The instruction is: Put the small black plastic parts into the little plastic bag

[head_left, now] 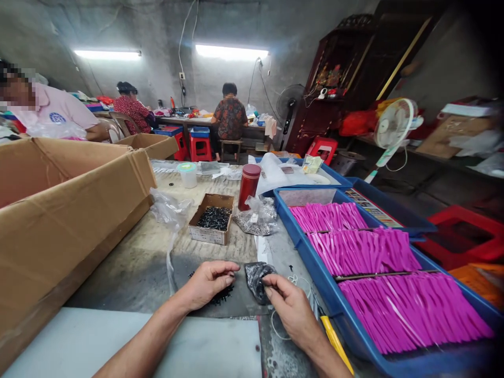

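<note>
Workshop; worktable point(134, 241), tube lights point(232, 52), parts box point(207, 235)

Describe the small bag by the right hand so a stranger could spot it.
Find the blue tray of magenta strips. Left of it, the right hand touches a small plastic bag. It looks black, unlike the bag of silvery pieces farther back.

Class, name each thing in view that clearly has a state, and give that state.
Left hand: partly curled; grip unclear
Dark plastic bag: crumpled, pinched
Right hand: closed on that bag
Black pieces: loose, piled
Small cardboard box: open, partly filled
Red flask: upright, capped
Plastic tub: upright, lidded
Large cardboard box: open
Nearer blue tray: filled with magenta strips
Wall lights: lit
</note>
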A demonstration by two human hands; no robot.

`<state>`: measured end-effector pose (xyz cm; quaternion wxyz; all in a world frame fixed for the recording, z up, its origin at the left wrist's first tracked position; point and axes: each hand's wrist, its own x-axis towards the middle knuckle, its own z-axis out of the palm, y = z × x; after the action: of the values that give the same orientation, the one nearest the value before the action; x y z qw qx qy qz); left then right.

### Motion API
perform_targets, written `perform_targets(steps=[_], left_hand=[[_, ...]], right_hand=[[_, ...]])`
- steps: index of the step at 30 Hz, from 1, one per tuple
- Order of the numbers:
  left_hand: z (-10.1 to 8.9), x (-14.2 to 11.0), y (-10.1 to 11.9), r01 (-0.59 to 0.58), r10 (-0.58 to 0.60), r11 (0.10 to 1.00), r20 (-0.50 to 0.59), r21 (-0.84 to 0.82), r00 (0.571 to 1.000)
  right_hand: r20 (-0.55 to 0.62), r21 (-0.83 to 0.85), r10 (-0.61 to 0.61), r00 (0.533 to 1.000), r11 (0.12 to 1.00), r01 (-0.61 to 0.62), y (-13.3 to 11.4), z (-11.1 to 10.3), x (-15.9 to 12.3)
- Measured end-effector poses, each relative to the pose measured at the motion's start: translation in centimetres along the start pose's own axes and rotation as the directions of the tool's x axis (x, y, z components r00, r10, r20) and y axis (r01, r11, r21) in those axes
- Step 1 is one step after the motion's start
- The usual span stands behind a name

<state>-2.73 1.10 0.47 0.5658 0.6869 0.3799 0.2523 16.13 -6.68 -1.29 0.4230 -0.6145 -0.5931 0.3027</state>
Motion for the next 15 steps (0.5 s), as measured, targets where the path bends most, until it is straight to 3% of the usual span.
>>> perform_targets(steps=[4,15], left_hand=[[0.36,0.12,-0.82,0.074,-0.071,0.991,0.033,-0.113,0.997],[0.78,-0.09,-0.07,0.089,-0.086,0.995,0.072,-0.043,0.994]], right_hand=[[-0.014,0.032,0.011,1.000,0.999,-0.011,0.21,0.13,-0.03],[-0.009,0.051,-0.022,1.000,0.998,0.022,-0.63,0.26,-0.26]])
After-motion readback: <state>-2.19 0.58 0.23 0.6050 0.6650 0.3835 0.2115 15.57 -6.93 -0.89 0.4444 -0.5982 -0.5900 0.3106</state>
